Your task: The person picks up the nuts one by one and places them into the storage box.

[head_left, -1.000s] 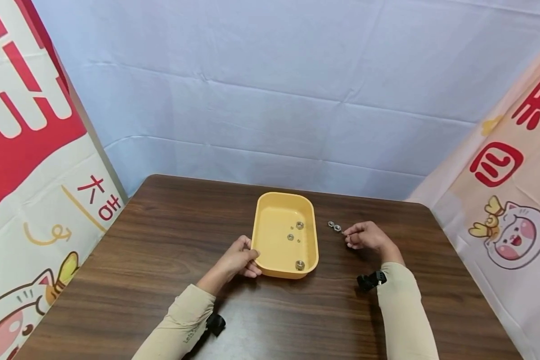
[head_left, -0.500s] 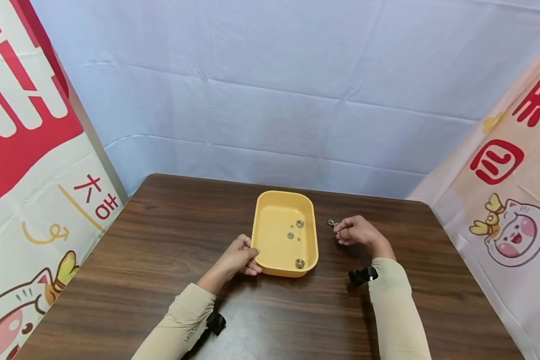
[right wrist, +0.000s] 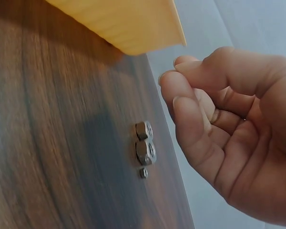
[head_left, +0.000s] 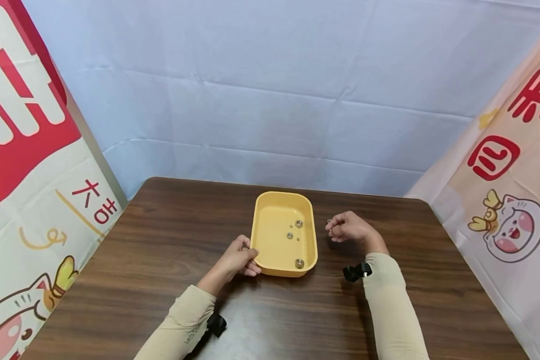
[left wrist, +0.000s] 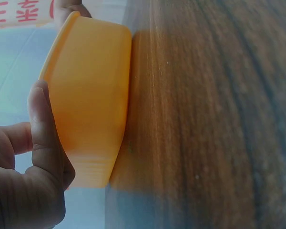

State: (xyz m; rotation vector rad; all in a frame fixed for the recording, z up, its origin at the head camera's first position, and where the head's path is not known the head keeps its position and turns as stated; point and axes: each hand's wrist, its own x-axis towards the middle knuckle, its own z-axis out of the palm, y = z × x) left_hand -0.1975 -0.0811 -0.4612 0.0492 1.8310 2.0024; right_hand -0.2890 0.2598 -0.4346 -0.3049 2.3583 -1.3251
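My left hand (head_left: 235,259) grips the near left corner of a yellow plastic tray (head_left: 270,197), thumb on the rim and fingers against the outside wall. Seen from the left wrist, the tray's wall (left wrist: 90,90) stands close against the thumb. Inside the tray lie several hex nuts, among them a large nut (head_left: 299,263) near the front. To the right of the tray, my right hand (head_left: 350,227) hovers with thumb and fingertips brought together; whether something tiny sits between them is hidden. Below it in the right wrist view are two larger nuts, one a thick nut (right wrist: 146,151), and a tiny nut (right wrist: 143,172).
All this stands on a dark brown wooden table (head_left: 180,210). A pale cloth (head_left: 261,100) hangs behind the far edge, with printed banners at the left and right sides. A black wrist camera (head_left: 357,272) is strapped at the right sleeve.
My right hand has moved left and slightly away from me, passing over the loose nuts and nearly covering them in the head view. My left hand and the tray have stayed in place.
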